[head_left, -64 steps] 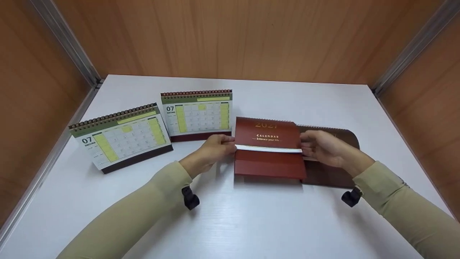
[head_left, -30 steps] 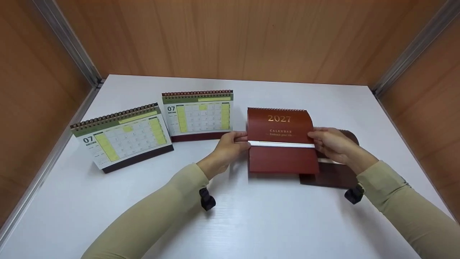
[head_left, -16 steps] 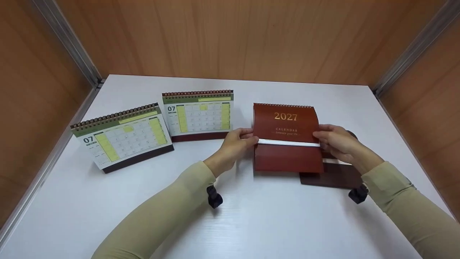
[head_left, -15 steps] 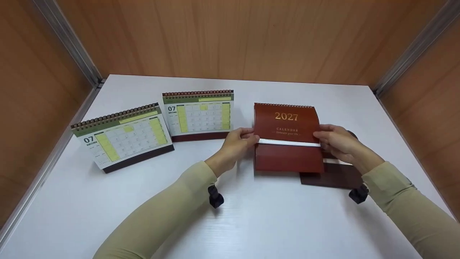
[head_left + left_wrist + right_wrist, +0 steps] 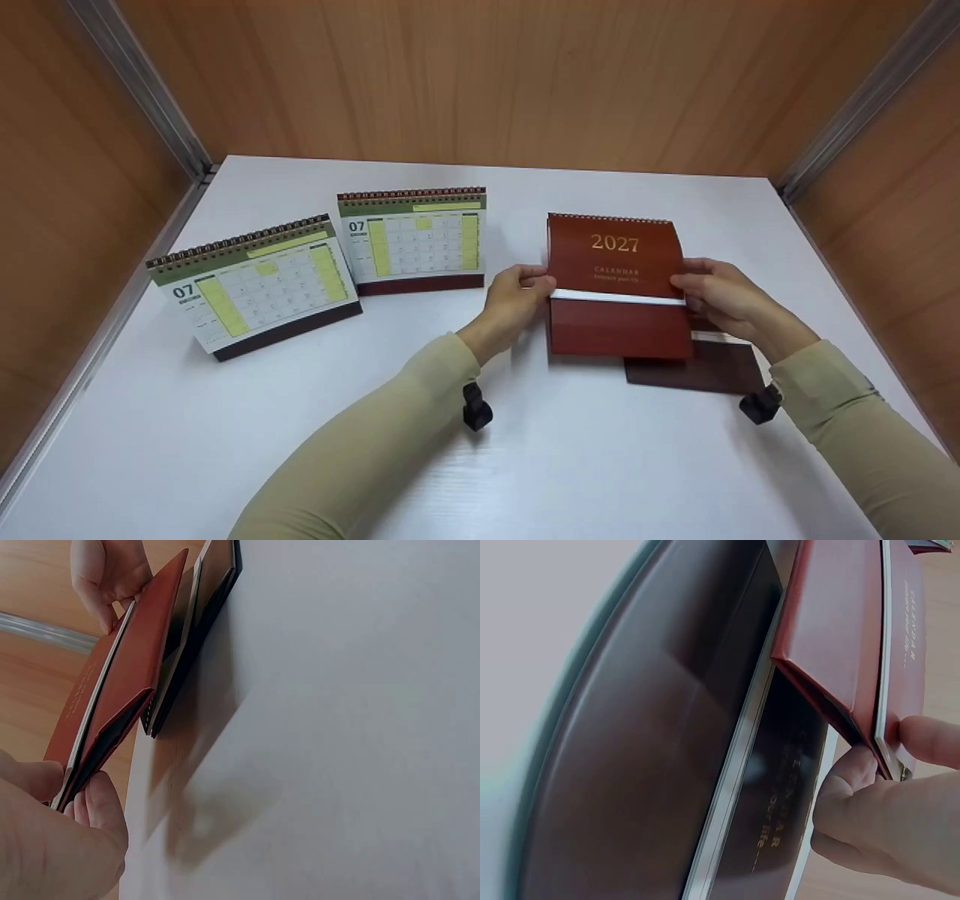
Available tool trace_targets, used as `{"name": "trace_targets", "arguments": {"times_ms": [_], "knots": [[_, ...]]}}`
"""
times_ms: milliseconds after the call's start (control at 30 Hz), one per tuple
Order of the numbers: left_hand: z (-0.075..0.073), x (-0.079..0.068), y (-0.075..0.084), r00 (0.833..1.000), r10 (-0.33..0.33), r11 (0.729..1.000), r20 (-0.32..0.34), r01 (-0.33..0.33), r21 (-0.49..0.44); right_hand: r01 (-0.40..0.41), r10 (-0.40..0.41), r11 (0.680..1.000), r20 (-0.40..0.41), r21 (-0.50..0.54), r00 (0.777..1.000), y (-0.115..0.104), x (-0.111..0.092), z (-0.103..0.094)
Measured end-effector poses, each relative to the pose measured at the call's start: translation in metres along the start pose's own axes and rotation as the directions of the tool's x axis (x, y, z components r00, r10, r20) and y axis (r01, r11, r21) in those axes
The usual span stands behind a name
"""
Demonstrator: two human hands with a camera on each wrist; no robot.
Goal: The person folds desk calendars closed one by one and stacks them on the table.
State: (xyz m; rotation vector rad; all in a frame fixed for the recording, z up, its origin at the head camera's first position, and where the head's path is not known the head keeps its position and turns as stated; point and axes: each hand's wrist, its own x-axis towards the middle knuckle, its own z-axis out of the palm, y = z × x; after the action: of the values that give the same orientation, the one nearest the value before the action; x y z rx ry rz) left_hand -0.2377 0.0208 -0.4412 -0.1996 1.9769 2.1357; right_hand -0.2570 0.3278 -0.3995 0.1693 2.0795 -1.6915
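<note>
Both hands hold a red desk calendar (image 5: 615,259) marked 2027 in gold, raised over a dark brown calendar (image 5: 697,367). My left hand (image 5: 514,307) pinches its left side, thumb on the cover and fingers behind. At the right side, my right hand (image 5: 731,300) pinches it the same way. In the right wrist view the brown calendar (image 5: 645,705) lies right below the red one (image 5: 840,615). Much of the brown calendar is hidden in the head view. In the left wrist view a shadow falls on the table under the red calendar (image 5: 135,652).
Two open calendars showing month 07 stand at the left: one with a dark base (image 5: 259,285) and one with a red base (image 5: 420,244). The white table (image 5: 375,465) is enclosed by wooden panels (image 5: 480,82) at the back and both sides.
Both hands have lifted the red calendar and carried it to the right, so it now overlaps more of the brown one. The two standing calendars have stayed put.
</note>
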Motion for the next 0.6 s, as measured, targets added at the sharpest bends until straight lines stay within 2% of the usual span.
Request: {"name": "trace_targets", "arguments": {"times_ms": [167,333,600], "knots": [[0.009,0.000,-0.005,1.000,-0.008,1.000,-0.009,0.008,0.024,-0.028,0.028,1.000,0.005,0.015,1.000,0.003,-0.002,-0.009],[0.018,-0.001,-0.007,1.000,-0.010,0.997,0.006,0.009,0.076,-0.032,0.032,0.999,0.012,-0.034,0.999,0.005,-0.003,-0.017],[0.034,-0.001,-0.013,1.000,-0.012,0.998,0.008,0.012,0.055,-0.075,0.072,0.988,-0.026,-0.136,0.997,0.004,-0.004,-0.028]]}}
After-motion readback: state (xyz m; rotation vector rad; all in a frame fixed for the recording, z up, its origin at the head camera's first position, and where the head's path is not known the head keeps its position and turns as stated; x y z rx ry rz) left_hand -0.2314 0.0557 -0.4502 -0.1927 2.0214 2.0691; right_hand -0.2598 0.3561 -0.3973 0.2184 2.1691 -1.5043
